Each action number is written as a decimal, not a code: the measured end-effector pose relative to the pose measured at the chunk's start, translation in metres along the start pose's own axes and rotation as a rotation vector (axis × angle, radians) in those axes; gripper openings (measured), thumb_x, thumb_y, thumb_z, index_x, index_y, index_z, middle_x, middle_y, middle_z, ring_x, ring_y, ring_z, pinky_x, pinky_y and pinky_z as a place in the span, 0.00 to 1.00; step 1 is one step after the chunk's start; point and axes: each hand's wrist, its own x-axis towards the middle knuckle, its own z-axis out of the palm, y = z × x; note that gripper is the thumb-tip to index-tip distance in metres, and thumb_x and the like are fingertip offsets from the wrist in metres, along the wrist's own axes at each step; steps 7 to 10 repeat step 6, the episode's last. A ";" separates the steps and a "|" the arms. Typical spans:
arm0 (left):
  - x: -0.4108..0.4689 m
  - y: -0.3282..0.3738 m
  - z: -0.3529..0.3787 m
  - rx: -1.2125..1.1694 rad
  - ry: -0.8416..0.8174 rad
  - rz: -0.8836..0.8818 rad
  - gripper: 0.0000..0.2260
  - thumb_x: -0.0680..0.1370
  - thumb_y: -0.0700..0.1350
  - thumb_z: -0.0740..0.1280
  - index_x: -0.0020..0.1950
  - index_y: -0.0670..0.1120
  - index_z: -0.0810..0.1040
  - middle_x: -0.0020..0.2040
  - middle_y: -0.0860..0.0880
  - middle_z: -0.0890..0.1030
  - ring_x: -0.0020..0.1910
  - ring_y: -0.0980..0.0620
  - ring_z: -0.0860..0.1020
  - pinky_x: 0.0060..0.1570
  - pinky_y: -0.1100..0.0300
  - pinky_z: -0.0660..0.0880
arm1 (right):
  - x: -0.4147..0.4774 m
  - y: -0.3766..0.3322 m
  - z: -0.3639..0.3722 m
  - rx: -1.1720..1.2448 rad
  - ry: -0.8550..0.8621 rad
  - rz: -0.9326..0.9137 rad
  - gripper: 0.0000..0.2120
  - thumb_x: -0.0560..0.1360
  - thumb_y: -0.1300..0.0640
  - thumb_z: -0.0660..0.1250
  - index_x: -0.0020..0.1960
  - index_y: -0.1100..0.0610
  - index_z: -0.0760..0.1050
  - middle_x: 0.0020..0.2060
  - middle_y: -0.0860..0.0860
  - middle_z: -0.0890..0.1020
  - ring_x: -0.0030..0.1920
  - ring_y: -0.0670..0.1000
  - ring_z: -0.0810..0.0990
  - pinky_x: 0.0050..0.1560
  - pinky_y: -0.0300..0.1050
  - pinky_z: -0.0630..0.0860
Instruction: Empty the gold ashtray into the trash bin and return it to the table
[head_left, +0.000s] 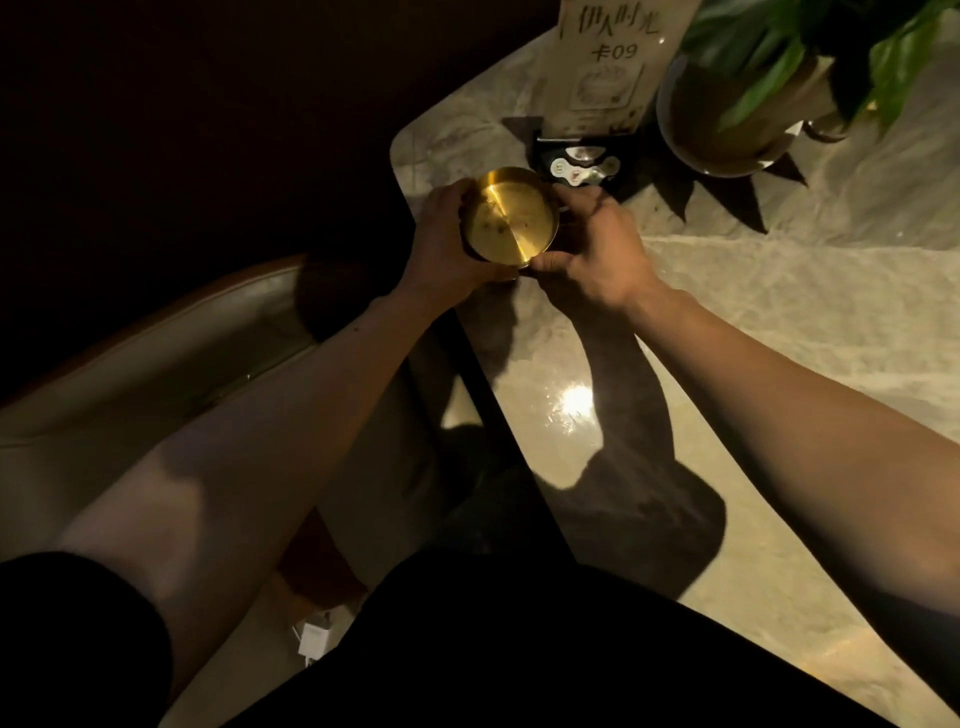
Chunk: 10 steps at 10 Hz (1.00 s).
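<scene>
The gold ashtray (509, 215) is a round shiny metal dish with a few dark specks of ash inside. It is held between both hands near the left corner of the marble table (779, 312). My left hand (441, 244) wraps its left side, and my right hand (592, 249) grips its right side and lower rim. Whether the dish rests on the table or hangs just above it, I cannot tell. No trash bin is in view.
Behind the ashtray a table sign (613, 57) reading 09 stands on a dark base (576, 163). A potted green plant (753, 93) sits at the back right. A beige padded seat (156, 364) curves along the left. The far left is dark.
</scene>
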 end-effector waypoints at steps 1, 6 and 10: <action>0.008 -0.009 0.001 -0.016 -0.002 -0.023 0.47 0.57 0.52 0.82 0.71 0.42 0.66 0.69 0.42 0.70 0.67 0.47 0.71 0.64 0.52 0.72 | 0.009 0.000 0.007 0.001 0.008 0.005 0.39 0.65 0.53 0.79 0.72 0.58 0.67 0.65 0.57 0.74 0.66 0.55 0.73 0.66 0.41 0.67; 0.010 -0.016 -0.001 -0.087 0.020 -0.040 0.48 0.62 0.46 0.82 0.75 0.40 0.61 0.73 0.41 0.66 0.72 0.47 0.67 0.66 0.60 0.65 | 0.016 0.002 0.029 0.017 0.046 0.054 0.38 0.69 0.52 0.76 0.74 0.54 0.64 0.65 0.56 0.74 0.66 0.56 0.74 0.69 0.52 0.71; 0.010 -0.016 -0.001 -0.087 0.020 -0.040 0.48 0.62 0.46 0.82 0.75 0.40 0.61 0.73 0.41 0.66 0.72 0.47 0.67 0.66 0.60 0.65 | 0.016 0.002 0.029 0.017 0.046 0.054 0.38 0.69 0.52 0.76 0.74 0.54 0.64 0.65 0.56 0.74 0.66 0.56 0.74 0.69 0.52 0.71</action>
